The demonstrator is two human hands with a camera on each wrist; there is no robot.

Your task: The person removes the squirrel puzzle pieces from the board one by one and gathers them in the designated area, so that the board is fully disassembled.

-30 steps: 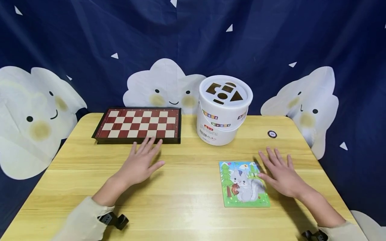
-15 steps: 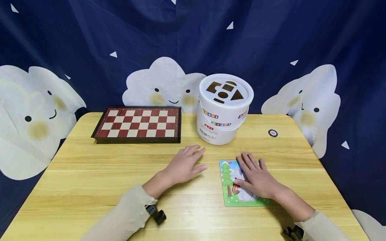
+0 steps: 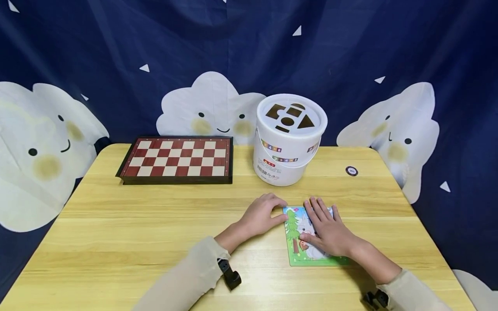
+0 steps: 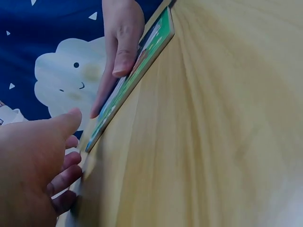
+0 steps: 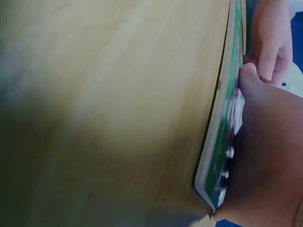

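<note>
A flat square jigsaw puzzle (image 3: 294, 246) with a squirrel picture lies on the wooden table. My right hand (image 3: 328, 233) rests on it with spread, straight fingers, covering much of the squirrel. In the left wrist view the right hand (image 4: 124, 42) lies along the puzzle's (image 4: 156, 40) top face. My left hand (image 3: 261, 216) is at the puzzle's upper left corner, thumb and index finger apart, their tips right at the edge. The left hand's fingers (image 4: 66, 177) are loosely bent, with nothing held in them. Across the puzzle, the right wrist view shows the left hand (image 5: 274, 42) too.
A white bucket (image 3: 284, 166) with shape cut-outs in its lid stands behind the puzzle. The red-and-white chessboard (image 3: 179, 157) lies at the back left. A small round dark-rimmed disc (image 3: 352, 171) is at the back right. Dark blue cloud-print curtain (image 3: 233, 39) hangs behind the table (image 3: 155, 224).
My left hand has moved right, from beside the chessboard to the puzzle's upper left corner. The right hand has shifted left, from the puzzle's right edge onto its top.
</note>
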